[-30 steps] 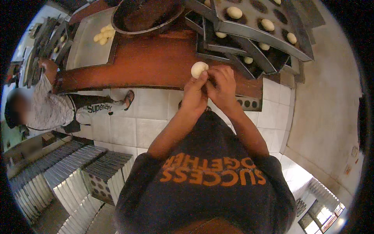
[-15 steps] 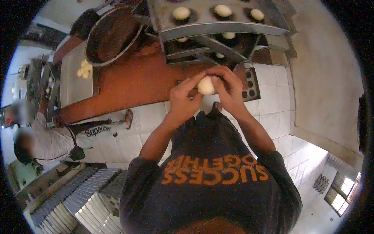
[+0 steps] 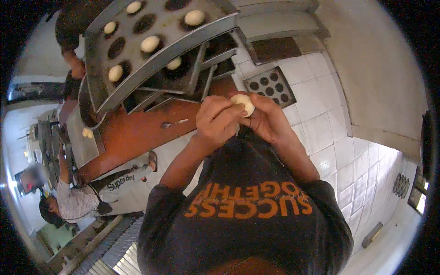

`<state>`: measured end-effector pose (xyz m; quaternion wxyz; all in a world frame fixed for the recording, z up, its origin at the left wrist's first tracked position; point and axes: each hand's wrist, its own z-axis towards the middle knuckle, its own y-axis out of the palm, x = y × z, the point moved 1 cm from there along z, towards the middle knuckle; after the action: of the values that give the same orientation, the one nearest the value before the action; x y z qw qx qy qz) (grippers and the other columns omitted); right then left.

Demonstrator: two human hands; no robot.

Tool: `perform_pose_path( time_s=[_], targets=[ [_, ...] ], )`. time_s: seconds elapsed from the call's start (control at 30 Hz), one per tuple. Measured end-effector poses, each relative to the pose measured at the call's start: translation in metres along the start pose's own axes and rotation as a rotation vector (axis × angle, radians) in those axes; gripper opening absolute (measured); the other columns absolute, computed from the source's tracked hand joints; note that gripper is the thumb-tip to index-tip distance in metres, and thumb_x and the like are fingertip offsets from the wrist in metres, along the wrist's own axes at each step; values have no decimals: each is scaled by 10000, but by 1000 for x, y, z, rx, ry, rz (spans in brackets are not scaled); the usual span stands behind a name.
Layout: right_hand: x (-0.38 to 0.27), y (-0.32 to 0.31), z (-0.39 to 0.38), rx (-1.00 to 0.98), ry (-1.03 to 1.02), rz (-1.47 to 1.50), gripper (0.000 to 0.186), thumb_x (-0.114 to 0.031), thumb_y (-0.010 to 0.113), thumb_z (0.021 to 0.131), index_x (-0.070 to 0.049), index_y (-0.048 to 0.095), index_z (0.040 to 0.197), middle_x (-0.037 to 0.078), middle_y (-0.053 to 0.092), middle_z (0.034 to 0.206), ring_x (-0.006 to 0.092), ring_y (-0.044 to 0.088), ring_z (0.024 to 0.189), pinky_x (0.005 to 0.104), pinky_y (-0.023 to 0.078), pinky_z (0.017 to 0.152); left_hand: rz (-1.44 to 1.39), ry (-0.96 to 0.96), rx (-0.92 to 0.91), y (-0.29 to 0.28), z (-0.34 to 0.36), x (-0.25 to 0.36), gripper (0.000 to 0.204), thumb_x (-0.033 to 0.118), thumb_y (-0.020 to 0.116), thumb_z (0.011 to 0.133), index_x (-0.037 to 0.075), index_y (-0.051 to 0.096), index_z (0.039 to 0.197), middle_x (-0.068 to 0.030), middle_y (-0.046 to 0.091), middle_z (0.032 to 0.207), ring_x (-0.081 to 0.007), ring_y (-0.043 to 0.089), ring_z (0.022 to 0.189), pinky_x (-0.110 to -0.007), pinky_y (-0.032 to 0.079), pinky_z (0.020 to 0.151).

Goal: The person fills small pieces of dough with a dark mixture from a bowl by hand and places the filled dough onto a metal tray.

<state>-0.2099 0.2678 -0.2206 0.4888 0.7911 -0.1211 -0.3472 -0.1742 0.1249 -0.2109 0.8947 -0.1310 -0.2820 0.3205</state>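
A pale dough ball point(image 3: 243, 101) is held in front of my chest, between both hands. My left hand point(image 3: 214, 120) is closed against its near left side, fingertips pressed onto the dough. My right hand point(image 3: 269, 117) grips the ball from the right, with some fingers curled underneath. Ahead and to the left, a metal baking tray point(image 3: 176, 42) with dark round wells tops a crosswise stack of trays. Single dough balls, such as one at its middle point(image 3: 150, 44), sit in several wells; other wells hold none.
A reddish-brown table point(image 3: 133, 133) runs under the tray stack, with a small metal utensil point(image 3: 174, 123) on it. A dark-welled tray point(image 3: 270, 87) lies on the tiled floor ahead right. Another person point(image 3: 75, 197) is at the left; someone's hand point(image 3: 75, 68) shows beyond the trays.
The view has swung right, so the tray stack and table now appear farther left. Both hands still hold the dough ball; the left fingers have moved onto its near face.
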Motion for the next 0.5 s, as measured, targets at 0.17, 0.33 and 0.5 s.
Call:
perform_pose_path(
  time_s=[0.17, 0.33, 0.5],
  targets=[
    [-31, -21, -9, 77, -106, -112, 351, -217, 464, 878, 62, 471, 1092, 133, 546, 1038, 218, 563, 932, 358, 495, 801, -56, -90, -84, 44, 14, -6, 136, 34, 663, 653, 39, 597, 772, -95, 566, 776, -250, 560, 678, -314, 461, 569],
    [-37, -17, 12, 108, -137, -173, 328, -187, 472, 875, 53, 473, 1098, 130, 546, 1050, 233, 554, 948, 365, 487, 802, -242, -549, 62, 40, 21, -2, 240, 0, 584, 753, 15, 537, 988, -109, 592, 862, -216, 592, 800, -283, 488, 635],
    [-25, -8, 51, 94, 29, -365, 333, -182, 481, 871, 56, 472, 1104, 135, 535, 1077, 225, 541, 965, 366, 448, 845, -665, -955, 462, 2, -10, -25, 417, 25, 535, 812, 15, 391, 1204, -102, 554, 1018, -155, 559, 901, -249, 482, 699]
  ],
)
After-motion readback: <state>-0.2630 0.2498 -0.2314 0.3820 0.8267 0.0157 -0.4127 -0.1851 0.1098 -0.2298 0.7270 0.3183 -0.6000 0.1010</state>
